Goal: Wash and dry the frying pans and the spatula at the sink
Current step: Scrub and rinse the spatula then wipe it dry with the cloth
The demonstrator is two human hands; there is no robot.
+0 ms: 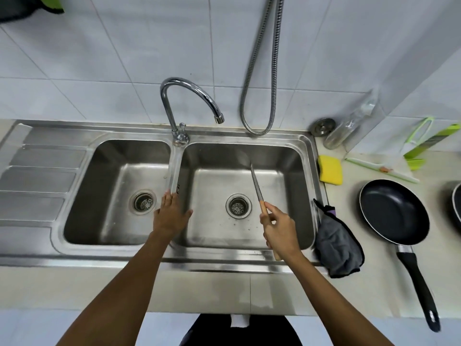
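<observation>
A view from above of a steel double sink (pixel 224 262) set in a pale counter (pixel 374 283), with white wall tiles behind it. Two bare forearms reach in from the bottom of the frame.

The left hand (pixel 172 217) rests flat on the ridge between the two basins, just left of centre, its fingers (pixel 169 199) straight and spread a little, holding nothing.

The right hand (pixel 279 231) is over the right basin, right of centre. Its fingers (pixel 270 208) are curled round the wooden handle of a spatula (pixel 255 182). The thin metal part of the spatula points up and to the left, above the basin floor and beside the drain. The end of the handle sticks out below the hand.

A curved chrome tap (pixel 184 91) stands behind the ridge, its spout over the right basin. A metal hose (pixel 262 71) hangs in a loop against the wall.

On the counter in the right of the frame lies a black frying pan (pixel 394 212), its handle pointing toward the bottom edge. The rim of a second pan (pixel 457 203) shows at the right edge.

A grey cloth (pixel 336 243) is draped over the sink's right rim. A yellow sponge (pixel 330 169) lies on the counter above it, and a clear bottle (pixel 346 131) lies near the wall.
</observation>
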